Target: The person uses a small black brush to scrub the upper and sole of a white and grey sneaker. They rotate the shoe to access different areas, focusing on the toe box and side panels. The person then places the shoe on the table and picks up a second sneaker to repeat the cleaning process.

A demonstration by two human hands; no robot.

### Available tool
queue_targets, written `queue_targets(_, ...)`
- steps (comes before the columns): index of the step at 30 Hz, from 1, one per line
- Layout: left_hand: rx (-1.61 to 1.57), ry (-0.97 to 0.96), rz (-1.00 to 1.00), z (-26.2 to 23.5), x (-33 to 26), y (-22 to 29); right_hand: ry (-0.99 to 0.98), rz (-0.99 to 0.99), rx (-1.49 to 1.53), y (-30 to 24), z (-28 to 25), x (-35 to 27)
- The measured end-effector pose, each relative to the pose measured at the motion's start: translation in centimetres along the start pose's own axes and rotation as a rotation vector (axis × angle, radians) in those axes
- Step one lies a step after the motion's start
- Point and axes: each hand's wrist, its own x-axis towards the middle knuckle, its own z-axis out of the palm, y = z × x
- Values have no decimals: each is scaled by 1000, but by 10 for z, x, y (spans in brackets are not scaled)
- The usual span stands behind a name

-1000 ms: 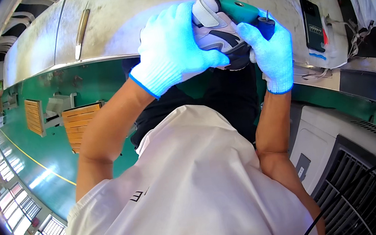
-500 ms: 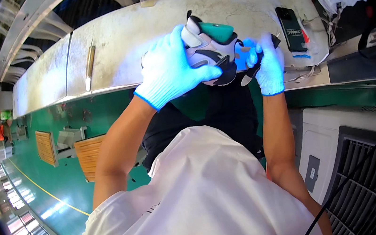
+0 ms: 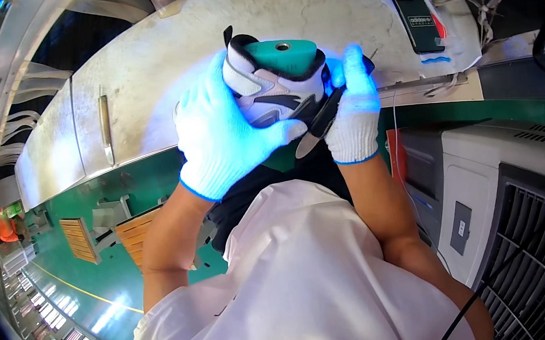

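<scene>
Both my hands wear white knit gloves lit bright blue. My left hand (image 3: 223, 132) grips the side of a grey and white sneaker (image 3: 274, 101) with black trim, its thumb lying along the lower side. A green shoe last (image 3: 285, 58) with a round hole fills the shoe's opening. My right hand (image 3: 352, 108) is closed around a black-handled tool (image 3: 326, 113), whose short rounded metal blade points down toward me beside the shoe. Whether the blade touches the shoe I cannot tell. Blue light glows between the shoe and my right fingers.
A slim knife-like tool (image 3: 106, 126) lies on the worn pale bench (image 3: 144, 83) at left. On the right rests a dark phone (image 3: 415, 17). A grey machine with a black grille (image 3: 541, 224) stands at lower right. Wooden-topped stools (image 3: 79, 240) are on the green floor.
The shoe and both hands appear further left and lower, and the shoe has tilted, showing more of the last. My right hand has brought the tool's blade closer to the shoe.
</scene>
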Motion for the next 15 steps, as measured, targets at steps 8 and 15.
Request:
queue_targets(8, -46, 27, 15, 10, -4, -6, 131, -314, -384, -13, 33, -32)
queue_targets(15, -43, 23, -57, 6, -5, -3, -2, -117, -511, -40, 27, -3)
